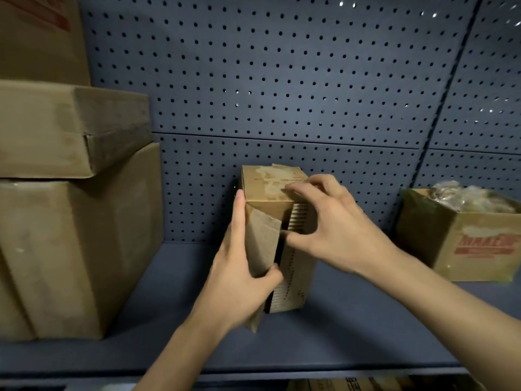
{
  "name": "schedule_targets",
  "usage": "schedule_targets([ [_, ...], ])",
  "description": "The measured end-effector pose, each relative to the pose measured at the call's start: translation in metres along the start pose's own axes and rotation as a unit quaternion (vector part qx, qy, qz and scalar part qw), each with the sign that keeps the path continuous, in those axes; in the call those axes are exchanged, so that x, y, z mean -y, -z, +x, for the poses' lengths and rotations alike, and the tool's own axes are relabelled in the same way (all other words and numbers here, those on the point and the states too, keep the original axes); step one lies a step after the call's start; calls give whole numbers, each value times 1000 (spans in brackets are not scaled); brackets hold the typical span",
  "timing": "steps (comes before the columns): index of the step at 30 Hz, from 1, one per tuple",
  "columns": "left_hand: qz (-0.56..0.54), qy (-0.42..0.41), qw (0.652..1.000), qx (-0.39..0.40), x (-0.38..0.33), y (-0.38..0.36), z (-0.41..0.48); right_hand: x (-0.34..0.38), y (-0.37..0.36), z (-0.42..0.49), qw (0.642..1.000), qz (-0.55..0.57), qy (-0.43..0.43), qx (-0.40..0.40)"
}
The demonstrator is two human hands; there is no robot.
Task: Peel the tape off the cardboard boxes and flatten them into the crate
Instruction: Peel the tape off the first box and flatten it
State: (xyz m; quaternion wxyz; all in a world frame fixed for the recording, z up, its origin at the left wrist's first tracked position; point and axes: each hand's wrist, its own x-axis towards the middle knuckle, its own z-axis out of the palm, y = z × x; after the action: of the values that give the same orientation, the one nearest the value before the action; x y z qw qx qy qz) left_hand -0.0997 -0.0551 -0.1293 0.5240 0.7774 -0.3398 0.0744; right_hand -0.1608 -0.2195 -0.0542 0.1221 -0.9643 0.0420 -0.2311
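Observation:
A small brown cardboard box [267, 184] stands upright on the dark shelf [352, 328], its near side split open so ribbed contents show inside. My left hand [239, 283] grips the loose left flap of that side, thumb over its edge and fingers along the box's left wall. My right hand [332, 224] reaches over the box's top right corner, fingertips on the top face and thumb at the edge of the opening. No tape strip is plainly visible.
Two large cardboard boxes [56, 221] are stacked at the left of the shelf. An open box [465, 238] with red print and crumpled plastic sits at the right. A perforated metal back panel [282, 80] closes the rear. More cardboard [352, 385] shows below the shelf edge.

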Motion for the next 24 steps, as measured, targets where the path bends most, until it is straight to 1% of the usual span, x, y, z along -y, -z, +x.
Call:
schedule_targets([
  [5,-10,6,999,38,-1,1,-2,8,-17,-3,992,-113,-20,-50],
  [7,-14,5,999,46,0,2,-2,8,-22,-1,983,-173,-11,-66],
  [9,-19,2,998,53,2,4,-3,6,-26,0,977,-202,4,-71],
  [11,-18,-9,998,65,2,6,-4,4,-28,1,977,-199,16,-76],
  [13,-18,-19,997,73,2,6,-4,4,-29,1,982,-172,29,-73],
  [17,-20,-27,997,66,0,8,-5,1,-25,-3,987,-135,50,-65],
  [24,-25,-56,996,60,-11,10,-6,-6,-17,-7,996,-48,38,-68],
])
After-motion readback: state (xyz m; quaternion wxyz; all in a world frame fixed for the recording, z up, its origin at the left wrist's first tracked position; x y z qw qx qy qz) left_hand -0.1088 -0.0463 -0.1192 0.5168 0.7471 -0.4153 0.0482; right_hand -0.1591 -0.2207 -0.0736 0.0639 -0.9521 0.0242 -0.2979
